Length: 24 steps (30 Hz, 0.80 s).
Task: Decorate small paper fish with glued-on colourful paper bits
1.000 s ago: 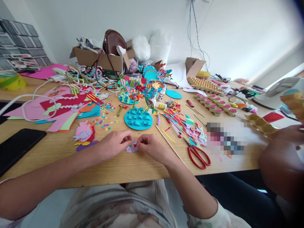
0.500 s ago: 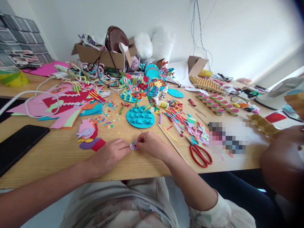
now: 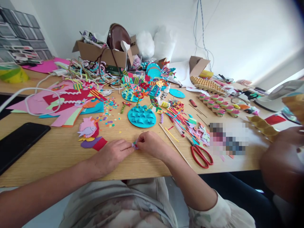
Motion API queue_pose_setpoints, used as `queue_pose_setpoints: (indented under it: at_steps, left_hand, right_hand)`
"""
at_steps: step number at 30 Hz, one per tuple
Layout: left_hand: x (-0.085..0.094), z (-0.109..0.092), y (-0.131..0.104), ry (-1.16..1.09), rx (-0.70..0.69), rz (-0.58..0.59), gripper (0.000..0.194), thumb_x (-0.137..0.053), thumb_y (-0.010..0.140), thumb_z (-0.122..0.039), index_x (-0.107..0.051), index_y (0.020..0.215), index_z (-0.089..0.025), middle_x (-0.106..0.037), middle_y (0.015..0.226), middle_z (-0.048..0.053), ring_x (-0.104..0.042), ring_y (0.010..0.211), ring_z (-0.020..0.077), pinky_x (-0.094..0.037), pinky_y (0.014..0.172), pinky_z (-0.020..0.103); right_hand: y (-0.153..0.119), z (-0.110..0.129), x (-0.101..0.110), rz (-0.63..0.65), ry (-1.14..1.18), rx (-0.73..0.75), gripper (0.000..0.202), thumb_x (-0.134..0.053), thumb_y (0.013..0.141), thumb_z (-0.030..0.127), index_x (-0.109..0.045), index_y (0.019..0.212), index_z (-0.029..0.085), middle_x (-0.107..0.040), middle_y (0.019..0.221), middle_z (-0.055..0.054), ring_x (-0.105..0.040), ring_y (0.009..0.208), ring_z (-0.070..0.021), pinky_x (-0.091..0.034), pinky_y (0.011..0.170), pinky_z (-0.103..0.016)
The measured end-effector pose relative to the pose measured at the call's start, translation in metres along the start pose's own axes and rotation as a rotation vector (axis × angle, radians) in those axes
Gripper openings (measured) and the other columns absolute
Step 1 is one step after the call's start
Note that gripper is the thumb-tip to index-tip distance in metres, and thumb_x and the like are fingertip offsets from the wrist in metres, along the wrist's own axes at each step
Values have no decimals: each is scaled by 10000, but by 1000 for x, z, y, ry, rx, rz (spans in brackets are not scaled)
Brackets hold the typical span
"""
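Observation:
A small pale paper piece with coloured bits [image 3: 135, 145] lies on the wooden table between my hands. The fingertips of my left hand [image 3: 114, 156] rest together on its left edge and press it down. My right hand [image 3: 150, 144] has its fingers pinched at the piece's right side and hides part of it. Just beyond stands a blue scalloped disc [image 3: 142, 117] with paper fish on twisted stems. Left of my hands is a pile of cut paper fish [image 3: 87, 128]. Red-handled scissors [image 3: 201, 156] and a thin wooden stick [image 3: 174, 144] lie to the right.
A black phone [image 3: 23, 142] lies at the left, near coloured paper sheets [image 3: 64, 118]. Paper scraps [image 3: 199, 133] and painted egg-carton pieces [image 3: 218, 104] are at the right. Another person's arm [image 3: 280, 158] reaches in at the right edge. Behind stands a cardboard box [image 3: 102, 56].
The whole view has shifted slightly. Both hands remain at the small paper piece, with my left fingertips covering a little more of its left edge.

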State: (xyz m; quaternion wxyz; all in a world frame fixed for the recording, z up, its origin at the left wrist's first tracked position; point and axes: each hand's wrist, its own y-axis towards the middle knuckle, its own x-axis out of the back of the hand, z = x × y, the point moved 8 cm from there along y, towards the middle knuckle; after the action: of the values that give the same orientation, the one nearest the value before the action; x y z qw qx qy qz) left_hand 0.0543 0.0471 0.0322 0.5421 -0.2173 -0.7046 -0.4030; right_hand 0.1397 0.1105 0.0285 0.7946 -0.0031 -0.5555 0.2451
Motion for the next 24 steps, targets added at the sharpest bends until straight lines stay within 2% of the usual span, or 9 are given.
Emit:
queue_pose_setpoints:
  at_steps: [17,24]
  left_hand:
    - [-3,-1,-2,19,-36,-46,330,-243,929,-143,-541,1071,-140,-602,936,68,-548,848,186,-497,737,354]
    - [-1,-3,-1,24,-37,-26,349,-226,930,-139,-545,1070,-123,-606,940,82,-545,855,195,-495,740,365]
  right_hand:
    - [0,-2,-1,-51,-70,-9,217,-497,691,225,-703,746,185,-701,754,-53,-590,662,-149,-328,518,-226]
    - [1,0,-1,-47,-83,5,197,-507,695,213,-693,757,192,-703,770,-46,-602,694,-154,-333,529,-226]
